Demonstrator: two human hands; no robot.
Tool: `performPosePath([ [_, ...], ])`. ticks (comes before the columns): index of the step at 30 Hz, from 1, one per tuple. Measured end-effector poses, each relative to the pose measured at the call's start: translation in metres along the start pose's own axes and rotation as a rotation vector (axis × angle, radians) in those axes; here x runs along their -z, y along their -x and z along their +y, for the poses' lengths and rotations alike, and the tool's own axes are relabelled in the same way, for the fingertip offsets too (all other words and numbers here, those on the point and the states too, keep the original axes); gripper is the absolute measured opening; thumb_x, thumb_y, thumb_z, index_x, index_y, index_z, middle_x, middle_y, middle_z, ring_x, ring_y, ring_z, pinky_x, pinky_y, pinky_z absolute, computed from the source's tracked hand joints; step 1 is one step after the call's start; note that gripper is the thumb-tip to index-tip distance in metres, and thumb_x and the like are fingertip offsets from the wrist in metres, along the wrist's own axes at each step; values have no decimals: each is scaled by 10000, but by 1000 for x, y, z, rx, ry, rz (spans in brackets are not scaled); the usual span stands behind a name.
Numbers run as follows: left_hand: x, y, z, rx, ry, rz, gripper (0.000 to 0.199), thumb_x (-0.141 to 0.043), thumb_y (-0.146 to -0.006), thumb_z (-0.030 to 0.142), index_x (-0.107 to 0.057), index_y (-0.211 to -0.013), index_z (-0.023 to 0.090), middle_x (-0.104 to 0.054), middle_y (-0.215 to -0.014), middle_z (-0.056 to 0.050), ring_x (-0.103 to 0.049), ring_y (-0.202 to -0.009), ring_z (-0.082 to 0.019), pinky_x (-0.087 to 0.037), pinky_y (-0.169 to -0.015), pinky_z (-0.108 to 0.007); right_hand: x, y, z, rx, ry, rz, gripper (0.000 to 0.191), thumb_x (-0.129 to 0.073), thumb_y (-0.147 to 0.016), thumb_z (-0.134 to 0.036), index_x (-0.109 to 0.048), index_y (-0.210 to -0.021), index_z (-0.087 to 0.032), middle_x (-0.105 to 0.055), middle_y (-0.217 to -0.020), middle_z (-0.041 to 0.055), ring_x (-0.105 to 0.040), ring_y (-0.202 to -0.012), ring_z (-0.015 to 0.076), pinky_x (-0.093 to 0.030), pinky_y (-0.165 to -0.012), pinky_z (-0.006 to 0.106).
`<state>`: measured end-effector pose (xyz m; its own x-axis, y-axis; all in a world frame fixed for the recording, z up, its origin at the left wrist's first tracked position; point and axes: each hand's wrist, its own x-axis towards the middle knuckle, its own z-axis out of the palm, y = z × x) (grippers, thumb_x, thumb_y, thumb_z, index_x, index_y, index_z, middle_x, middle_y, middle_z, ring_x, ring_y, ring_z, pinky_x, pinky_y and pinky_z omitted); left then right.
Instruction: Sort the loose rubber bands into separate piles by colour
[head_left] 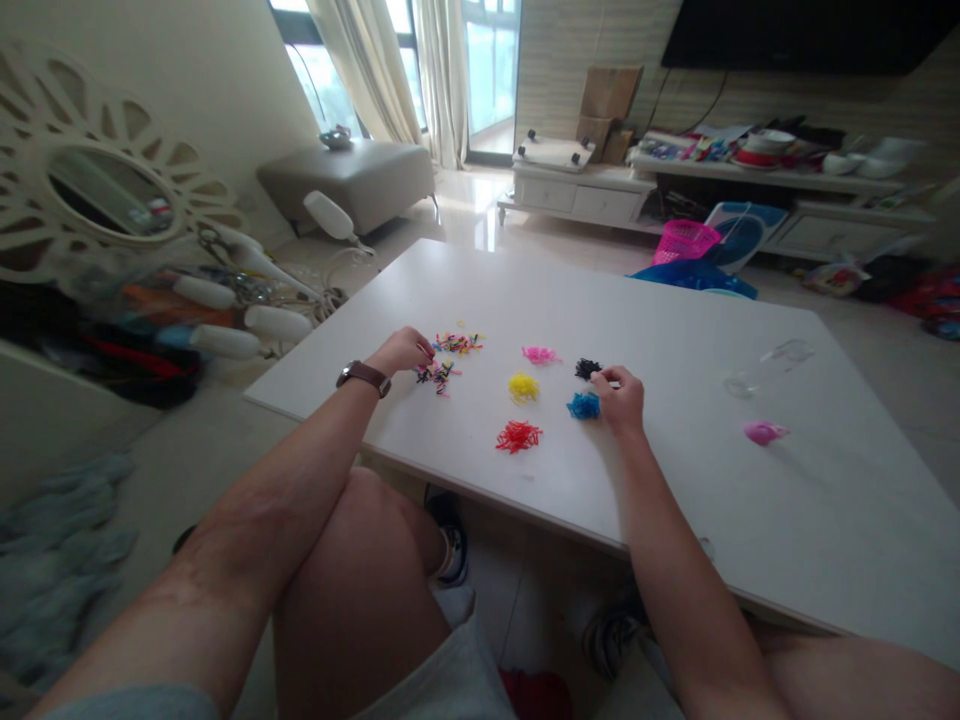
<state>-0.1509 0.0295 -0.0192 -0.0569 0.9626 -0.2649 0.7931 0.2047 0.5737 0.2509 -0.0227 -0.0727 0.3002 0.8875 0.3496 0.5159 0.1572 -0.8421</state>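
Observation:
My left hand (pixel 405 350), a watch on its wrist, is over the edge of a mixed pile (pixel 439 374) of small coloured strips, its fingers pinched together. Behind that lies a second mixed pile (pixel 460 343). My right hand (pixel 624 400) is closed at the fingertips beside a black pile (pixel 587 369); what either pinch holds is too small to make out. Just below the black one, a blue pile (pixel 583 405) sits close to my right hand. Sorted by colour between my hands are a pink pile (pixel 541 355), a yellow pile (pixel 523 387) and a red pile (pixel 518 436).
All the piles lie on a white table (pixel 675 480). Toward its right side are a pink object (pixel 763 432) and a clear transparent item (pixel 741 384). A white lamp with several shades (pixel 277 322) stands off the left edge; a pink basket (pixel 684 242) is beyond the far edge.

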Motion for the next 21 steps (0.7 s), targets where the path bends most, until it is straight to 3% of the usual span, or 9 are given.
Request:
performPosePath([
  [9, 2, 2, 3, -12, -15, -37, 226, -732, -609, 174, -784, -825, 135, -770, -755, -68, -712, -731, -191, -481, -562, -202, -1, 1, -1, -1, -6, -8, 188, -621, -779, -375, -595, -641, -250, -649, -708, 20, -618, -728, 206, -538, -740, 385],
  [14, 0, 5, 7, -92, 10, -58, 270, -797, -592, 259, -783, -833, 139, -755, -730, -57, -663, -648, -169, -448, -529, -220, -1, 1, 1, 19, -9, -2, 194, -634, -787, -362, -606, -639, -239, -643, -703, 17, -618, -708, 191, -530, -687, 342],
  [18, -17, 17, 32, -257, 124, -132, 304, -813, -651, 305, -752, -900, 142, -727, -694, -36, -636, -608, -145, -443, -536, -223, -5, 9, -11, 48, -44, -42, 209, -629, -813, -381, -625, -681, -219, -639, -700, 7, -609, -675, 172, -510, -655, 307],
  [21, -38, 30, 60, -429, 239, -248, 297, -800, -710, 276, -690, -954, 149, -750, -758, -51, -678, -678, -149, -481, -596, -224, -12, 22, -29, 148, -112, -204, 204, -652, -826, -389, -657, -725, -211, -673, -741, 13, -622, -684, 164, -514, -652, 289],
])
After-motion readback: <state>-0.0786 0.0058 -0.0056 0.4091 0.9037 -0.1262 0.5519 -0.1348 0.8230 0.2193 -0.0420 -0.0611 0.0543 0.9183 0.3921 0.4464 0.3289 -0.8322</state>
